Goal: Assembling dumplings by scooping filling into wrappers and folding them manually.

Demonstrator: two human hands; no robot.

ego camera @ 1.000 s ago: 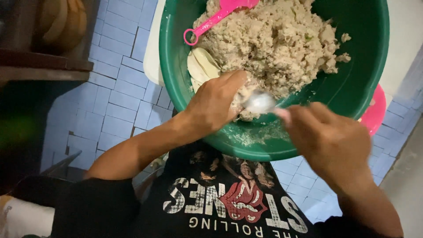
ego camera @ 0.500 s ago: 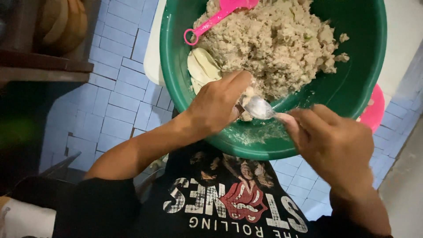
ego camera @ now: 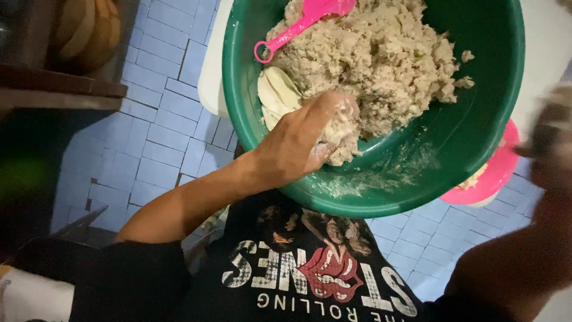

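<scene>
Over the green basin (ego camera: pixel 476 137), our left hand (ego camera: pixel 304 140) curls its fingers around a lump of pale mince (ego camera: pixel 381 53), the heap lying just beyond, while our blurred right hand (ego camera: pixel 551 149) sits well apart, grip unclear.

I see a black T-shirt (ego camera: pixel 310 280) with a white-and-red printed graphic — short sleeves, bare forearms — and pale paste smeared over the left hand (ego camera: pixel 310 140).
</scene>
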